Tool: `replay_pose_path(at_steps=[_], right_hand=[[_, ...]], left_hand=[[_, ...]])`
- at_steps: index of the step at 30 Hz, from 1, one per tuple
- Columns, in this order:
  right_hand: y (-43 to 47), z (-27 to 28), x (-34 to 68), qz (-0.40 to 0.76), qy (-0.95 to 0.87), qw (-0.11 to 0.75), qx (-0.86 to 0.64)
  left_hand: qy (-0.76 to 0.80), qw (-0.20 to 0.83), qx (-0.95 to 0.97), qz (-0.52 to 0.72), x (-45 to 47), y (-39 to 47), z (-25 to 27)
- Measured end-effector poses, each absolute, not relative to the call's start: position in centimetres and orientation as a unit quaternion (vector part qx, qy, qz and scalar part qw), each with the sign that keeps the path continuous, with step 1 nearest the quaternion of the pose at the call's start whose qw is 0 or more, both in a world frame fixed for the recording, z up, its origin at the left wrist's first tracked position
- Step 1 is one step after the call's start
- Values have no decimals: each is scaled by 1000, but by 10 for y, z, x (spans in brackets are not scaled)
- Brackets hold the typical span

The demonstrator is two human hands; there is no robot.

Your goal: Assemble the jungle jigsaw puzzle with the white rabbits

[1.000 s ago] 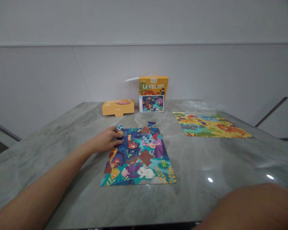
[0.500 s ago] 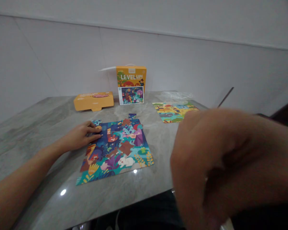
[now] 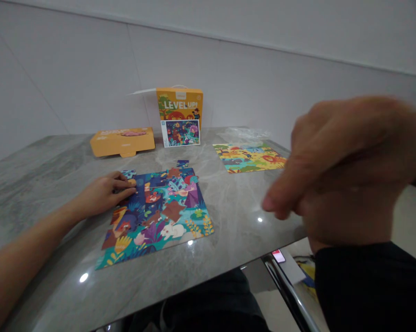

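Observation:
A partly assembled jigsaw puzzle (image 3: 173, 229) with dark blue forest animals lies on the grey table. My left hand (image 3: 108, 191) rests at its upper left edge, thumb and fingers bent around a puzzle piece (image 3: 132, 182) with a yellow round patch. A blue patterned piece (image 3: 128, 174) shows just beyond those fingers. Another dark blue piece (image 3: 182, 163) juts out past the puzzle's far edge. My right hand (image 3: 335, 170) is raised over the table's right side, close to the camera and blurred, its fingers curled together. Whatever it may hold is hidden.
An orange "LEVEL UP!" box (image 3: 180, 102) stands at the back, a picture card (image 3: 182, 133) leaning on it. Left of it lies an orange box lid (image 3: 121, 140). A yellow animal puzzle (image 3: 247, 157) and clear plastic wrap (image 3: 246, 133) are at the right. The table's front edge (image 3: 201, 288) is near.
My right hand has risen from the lower right to above the table's right edge. My left hand stays at the puzzle. The camera view has shifted slightly right.

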State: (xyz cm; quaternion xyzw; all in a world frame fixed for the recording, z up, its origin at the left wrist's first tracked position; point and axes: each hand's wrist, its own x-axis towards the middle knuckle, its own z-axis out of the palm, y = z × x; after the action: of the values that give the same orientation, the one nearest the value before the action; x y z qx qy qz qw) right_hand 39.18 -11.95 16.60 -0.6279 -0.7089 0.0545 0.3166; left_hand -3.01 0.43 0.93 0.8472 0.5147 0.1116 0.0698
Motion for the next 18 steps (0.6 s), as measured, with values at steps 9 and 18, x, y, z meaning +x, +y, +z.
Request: replay_pose_path(at_steps=[9,18], right_hand=[[-27,62,291,-15,-822,309,-479],[-8,-4,264,-23,-884,293,-363]], left_hand=[[647,-19,751,131,-33,25,4],[624,9,765,158,-40,26,4]])
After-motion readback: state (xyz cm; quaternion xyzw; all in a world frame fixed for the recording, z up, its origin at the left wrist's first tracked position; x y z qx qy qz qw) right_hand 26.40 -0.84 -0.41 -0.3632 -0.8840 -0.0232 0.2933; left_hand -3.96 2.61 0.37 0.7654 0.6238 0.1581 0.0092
